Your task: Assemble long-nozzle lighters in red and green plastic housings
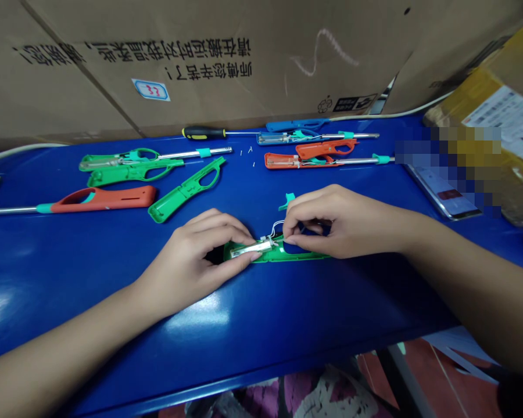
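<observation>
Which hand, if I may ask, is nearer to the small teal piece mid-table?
Right. The right hand is directly beside the teal piece, perhaps touching; the left hand is farther, at its lower left.

In the frame's centre, a half shell (275, 255) is held on the table (253, 325) by both hands (200, 247). Behind it, opened lighters (314, 164) are laid at upper left and upper right, and a screwdriver (204, 133) before a carton (209, 104). At right, a phone (444, 186) is placed left of a parcel (483, 104).
</observation>
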Demonstrator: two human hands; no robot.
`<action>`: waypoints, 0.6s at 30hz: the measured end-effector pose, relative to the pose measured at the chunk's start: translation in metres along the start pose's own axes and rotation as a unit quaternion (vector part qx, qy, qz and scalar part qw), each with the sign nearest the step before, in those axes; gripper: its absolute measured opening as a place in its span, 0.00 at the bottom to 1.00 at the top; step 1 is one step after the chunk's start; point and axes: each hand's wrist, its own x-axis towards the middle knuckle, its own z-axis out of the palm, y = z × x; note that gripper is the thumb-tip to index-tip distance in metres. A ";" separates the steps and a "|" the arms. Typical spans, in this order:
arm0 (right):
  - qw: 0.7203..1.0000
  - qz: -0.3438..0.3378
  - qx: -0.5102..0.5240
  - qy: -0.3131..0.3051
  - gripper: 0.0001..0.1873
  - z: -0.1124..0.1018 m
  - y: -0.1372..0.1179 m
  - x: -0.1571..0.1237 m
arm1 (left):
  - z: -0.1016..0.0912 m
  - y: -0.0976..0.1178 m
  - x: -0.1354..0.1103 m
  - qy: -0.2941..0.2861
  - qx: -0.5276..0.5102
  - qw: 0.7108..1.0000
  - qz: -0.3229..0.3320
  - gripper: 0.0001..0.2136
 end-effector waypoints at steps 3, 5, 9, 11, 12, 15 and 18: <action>1.000 -0.002 0.000 -0.002 0.05 -0.001 0.000 0.000 | 0.000 -0.001 0.000 0.000 -0.003 1.000 0.002 0.04; 1.000 -0.001 -0.001 -0.001 0.05 -0.001 -0.001 0.000 | 0.000 -0.001 0.000 0.000 -0.004 1.000 0.000 0.04; 1.000 0.001 -0.005 0.001 0.06 -0.001 -0.001 0.000 | 0.000 0.000 0.000 -0.001 -0.001 1.000 -0.002 0.04; 1.000 0.002 -0.004 0.002 0.06 -0.001 -0.001 0.000 | 0.000 0.000 0.000 0.000 -0.001 1.000 -0.002 0.04; 1.000 0.003 -0.004 0.003 0.06 -0.001 -0.001 0.000 | 0.000 0.000 0.000 -0.001 -0.001 1.000 -0.002 0.04; 1.000 0.004 -0.002 0.000 0.06 0.000 0.000 0.000 | 0.000 0.000 0.000 -0.002 0.000 1.000 -0.004 0.04; 1.000 0.003 -0.002 -0.004 0.06 -0.001 0.000 0.000 | -0.001 0.000 0.000 0.000 0.000 1.000 -0.005 0.04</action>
